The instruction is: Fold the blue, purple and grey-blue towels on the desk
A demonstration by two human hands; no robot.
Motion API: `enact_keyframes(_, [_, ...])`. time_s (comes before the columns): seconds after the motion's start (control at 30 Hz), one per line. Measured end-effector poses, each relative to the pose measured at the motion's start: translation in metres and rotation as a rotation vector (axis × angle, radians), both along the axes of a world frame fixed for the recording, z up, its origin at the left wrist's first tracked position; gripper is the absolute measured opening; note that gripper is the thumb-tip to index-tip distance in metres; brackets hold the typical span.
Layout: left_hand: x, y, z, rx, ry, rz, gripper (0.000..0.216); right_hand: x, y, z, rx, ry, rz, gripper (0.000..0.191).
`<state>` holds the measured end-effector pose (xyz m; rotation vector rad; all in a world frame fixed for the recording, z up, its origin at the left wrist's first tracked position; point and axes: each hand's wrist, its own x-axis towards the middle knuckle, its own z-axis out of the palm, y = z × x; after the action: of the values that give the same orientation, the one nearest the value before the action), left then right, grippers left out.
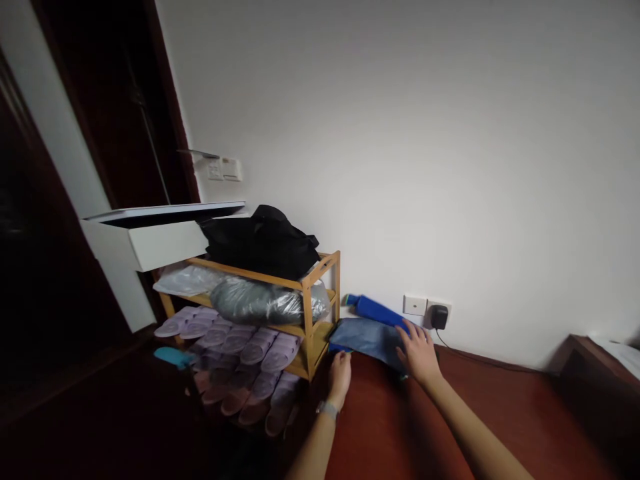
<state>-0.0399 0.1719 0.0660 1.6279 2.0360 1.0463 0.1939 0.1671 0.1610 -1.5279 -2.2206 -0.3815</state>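
Observation:
A flat grey-blue fabric piece with bright blue edging (367,337) lies on the red-brown surface against the wall; its exact kind is unclear. Behind it, a long bright blue fabric roll or folded strip (377,311) leans along the wall. My left hand (341,375), with a watch on the wrist, has its fingers curled together at the near left corner of the fabric piece and seems to pinch its blue edge. Over the right end, my right hand (419,352) rests with fingers spread, touching the fabric.
To the left stands a wooden rack (306,320) holding a black bag (263,241), a plastic-wrapped grey bundle (255,300) and several lilac slippers (257,345). An open white box (165,245) juts from its top. A black plug (439,317) with a cord sits in the wall socket.

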Motion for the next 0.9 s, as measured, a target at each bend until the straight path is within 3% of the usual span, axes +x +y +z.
enact_keyframes(0.13, [-0.004,-0.017,-0.037,0.063,0.113,-0.046,0.032,-0.004,-0.010,-0.087,-0.158,-0.011,0.045,0.034])
enact_keyframes(0.2, [0.001,-0.025,-0.047,0.130,0.232,-0.095,0.035,-0.004,-0.015,-0.116,-0.217,0.017,0.041,0.038])
enact_keyframes(0.27, [0.007,-0.029,-0.050,0.174,0.354,-0.150,0.043,0.001,-0.011,-0.133,-0.230,0.063,0.003,0.042])
enact_keyframes(0.47, [0.021,-0.017,-0.045,0.272,0.546,-0.295,0.066,0.023,0.021,-0.151,-0.106,0.250,-0.017,0.047])
enact_keyframes(0.63, [0.047,0.032,-0.024,0.266,0.560,-0.339,0.067,0.027,0.029,-0.153,-0.135,0.567,-0.017,0.044])
enact_keyframes(0.77, [0.058,0.071,0.005,0.218,0.497,-0.305,0.057,0.032,0.007,-0.148,-0.052,0.765,0.006,0.035])
enact_keyframes(0.9, [0.060,0.088,0.020,0.177,0.451,-0.295,0.056,0.052,-0.051,-0.162,-0.135,0.803,0.077,0.027])
